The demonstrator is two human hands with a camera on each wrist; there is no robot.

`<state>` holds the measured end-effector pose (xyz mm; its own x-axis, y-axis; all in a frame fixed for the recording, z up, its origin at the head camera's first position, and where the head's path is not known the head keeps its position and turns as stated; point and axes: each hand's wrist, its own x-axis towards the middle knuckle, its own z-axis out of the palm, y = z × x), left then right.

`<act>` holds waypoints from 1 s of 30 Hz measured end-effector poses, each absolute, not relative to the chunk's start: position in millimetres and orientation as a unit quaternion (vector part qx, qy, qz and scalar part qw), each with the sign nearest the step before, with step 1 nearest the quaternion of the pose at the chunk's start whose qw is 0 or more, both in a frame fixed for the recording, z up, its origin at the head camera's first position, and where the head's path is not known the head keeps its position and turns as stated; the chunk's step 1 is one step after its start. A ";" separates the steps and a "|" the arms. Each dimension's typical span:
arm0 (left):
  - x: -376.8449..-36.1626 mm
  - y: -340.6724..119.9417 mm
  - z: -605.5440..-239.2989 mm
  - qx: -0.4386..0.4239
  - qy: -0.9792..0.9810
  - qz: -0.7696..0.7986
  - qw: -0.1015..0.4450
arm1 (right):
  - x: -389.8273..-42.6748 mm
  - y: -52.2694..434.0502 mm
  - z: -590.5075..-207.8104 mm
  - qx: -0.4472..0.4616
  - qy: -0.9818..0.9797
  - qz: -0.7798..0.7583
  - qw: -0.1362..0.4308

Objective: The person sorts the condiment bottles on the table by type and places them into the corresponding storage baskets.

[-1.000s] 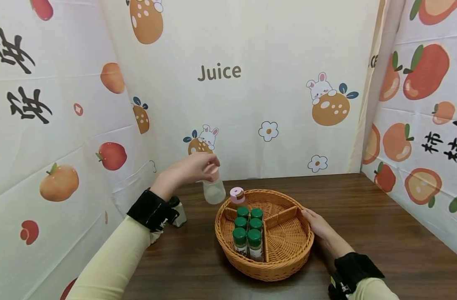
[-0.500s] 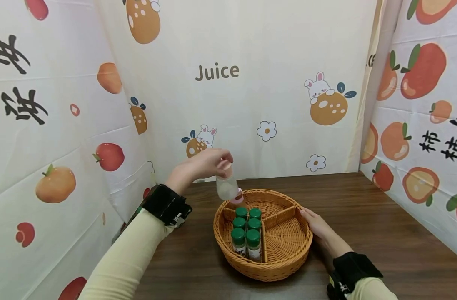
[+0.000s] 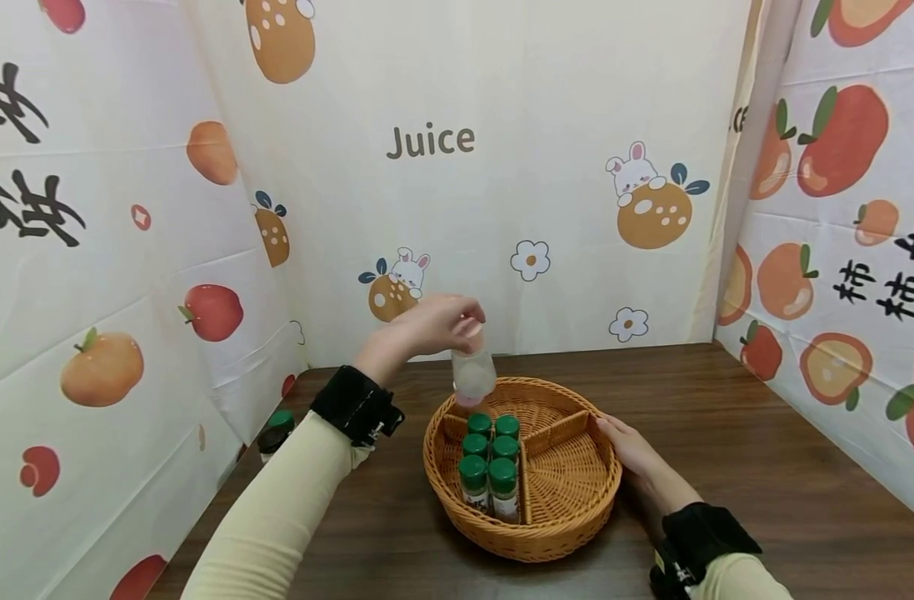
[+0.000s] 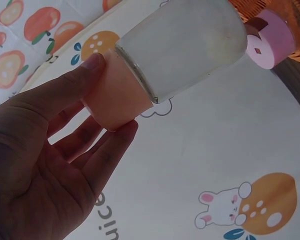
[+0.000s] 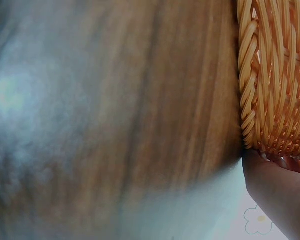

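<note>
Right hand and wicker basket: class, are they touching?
Touching. The head view shows the right hand resting against the wicker basket's rim; the right wrist view shows skin against the weave.

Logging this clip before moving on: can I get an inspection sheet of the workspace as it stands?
Surface: dark wooden table.
Job's things: clear jar with pink cap held above the wicker basket; another pink-capped jar below it; six green-capped jars in the basket's left compartment.
Clutter: two jars at the table's left edge.
Hands: left hand pinches the pink cap; right hand rests on the basket's rim.
Cables: nothing seen.
Surroundings: fruit-print curtains reading Juice.
</note>
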<state>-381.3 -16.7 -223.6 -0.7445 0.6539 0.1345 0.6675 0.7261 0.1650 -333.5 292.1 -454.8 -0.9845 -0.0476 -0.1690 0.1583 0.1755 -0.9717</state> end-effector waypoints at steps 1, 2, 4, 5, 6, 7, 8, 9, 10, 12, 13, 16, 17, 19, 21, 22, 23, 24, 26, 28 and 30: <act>-382.2 -15.0 -224.3 -0.356 -0.928 -0.103 0.033 | -333.4 292.2 -454.8 0.036 0.763 -0.640 0.079; -383.2 -13.4 -225.1 -0.357 -0.928 -0.103 0.033 | -333.6 292.4 -455.1 0.034 0.764 -0.640 0.078; -385.4 -10.1 -227.4 -0.360 -0.927 -0.104 0.032 | -333.6 292.6 -455.4 0.034 0.764 -0.640 0.076; -386.6 -8.5 -228.8 -0.362 -0.926 -0.104 0.031 | -333.6 292.8 -455.8 0.032 0.765 -0.638 0.076; -387.6 -7.1 -230.4 -0.363 -0.925 -0.106 0.029 | -333.6 292.9 -456.1 0.031 0.766 -0.637 0.076; -388.6 -5.7 -232.1 -0.366 -0.924 -0.105 0.028 | -333.5 292.9 -456.3 0.031 0.767 -0.636 0.075; -389.5 -4.4 -233.8 -0.368 -0.923 -0.106 0.026 | -333.5 292.9 -456.7 0.032 0.767 -0.636 0.076; -390.5 -3.3 -235.7 -0.370 -0.923 -0.105 0.026 | -333.3 292.9 -456.7 0.032 0.768 -0.635 0.076; -391.4 -2.2 -237.5 -0.372 -0.922 -0.107 0.024 | -333.2 292.8 -456.9 0.032 0.767 -0.636 0.076; -392.9 -0.3 -240.6 -0.374 -0.921 -0.110 0.022 | -332.9 292.6 -456.7 0.034 0.767 -0.636 0.075; -393.6 0.7 -241.7 -0.374 -0.920 -0.111 0.021 | -332.8 292.4 -456.6 0.034 0.767 -0.636 0.074; -395.4 3.9 -243.8 -0.373 -0.921 -0.114 0.019 | -332.9 292.2 -456.3 0.033 0.769 -0.634 0.072; -396.1 5.2 -244.2 -0.374 -0.920 -0.113 0.018 | -332.8 292.3 -456.1 0.032 0.770 -0.633 0.071; -397.0 8.2 -244.1 -0.373 -0.921 -0.114 0.016 | -333.0 292.4 -456.0 0.033 0.769 -0.635 0.072; -398.2 11.6 -243.8 -0.373 -0.921 -0.113 0.017 | -333.2 292.4 -456.0 0.034 0.767 -0.636 0.073; -398.8 13.5 -243.7 -0.375 -0.920 -0.114 0.017 | -333.2 292.4 -456.0 0.035 0.767 -0.636 0.074; -399.4 15.3 -243.7 -0.376 -0.920 -0.112 0.018 | -333.1 292.3 -456.0 0.037 0.767 -0.636 0.074; -399.9 17.1 -243.8 -0.376 -0.919 -0.112 0.018 | -332.9 292.3 -455.9 0.038 0.768 -0.635 0.074; -400.9 20.8 -244.6 -0.379 -0.919 -0.111 0.017 | -332.6 292.3 -455.9 0.037 0.768 -0.635 0.071; -402.0 24.0 -246.3 -0.381 -0.918 -0.110 0.012 | -331.9 292.1 -455.5 0.037 0.767 -0.637 0.068; -403.0 26.5 -248.8 -0.383 -0.917 -0.111 0.009 | -331.8 291.9 -455.5 0.032 0.766 -0.639 0.067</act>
<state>-403.0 26.5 -248.8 -0.7067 0.7002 0.1019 0.7043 0.6823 0.1958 -331.8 291.9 -455.5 -0.9891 -0.0357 -0.1431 0.1344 0.1819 -0.9741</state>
